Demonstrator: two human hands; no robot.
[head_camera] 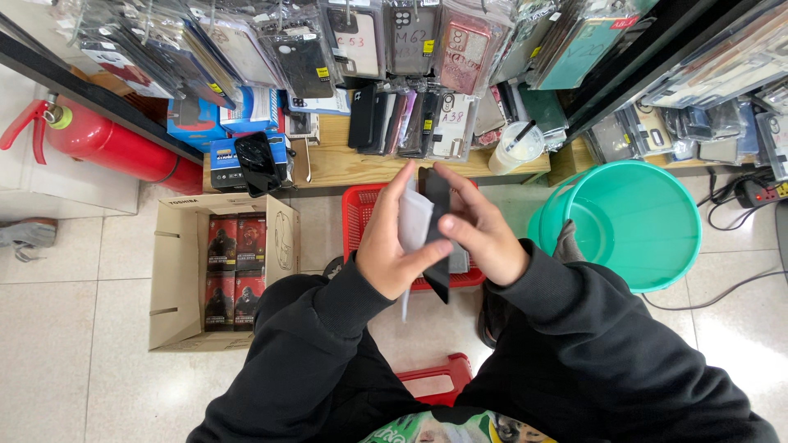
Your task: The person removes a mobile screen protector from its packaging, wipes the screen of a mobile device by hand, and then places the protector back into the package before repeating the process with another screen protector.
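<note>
Two hands meet over my lap in a cramped phone-accessory shop. My left hand (394, 246) is curled shut around a clear plastic sleeve (413, 226), thumb across its lower front and fingers behind it, so the sleeve stands nearly upright out of my fist. My right hand (484, 234) is closed on a black phone case (437, 238), fingertips pinching its upper edge while the thumb presses the side. The case stands on end just right of the sleeve and touches it, its lower end poking down below both hands; whether it sits partly inside the sleeve I cannot tell. Both things are held between my palms, above a red plastic basket (361, 215) on the tiled floor.

To my left an open cardboard box (172, 271) holds dark red packaged goods. To my right stands a turquoise bucket (648, 238). Ahead, a low wooden shelf (361, 164) carries rows of packaged phone cases (386, 49) hanging and leaning, with a plastic cup and straw (515, 146) at its right end. A red fire extinguisher (107, 141) lies against the wall at far left.
</note>
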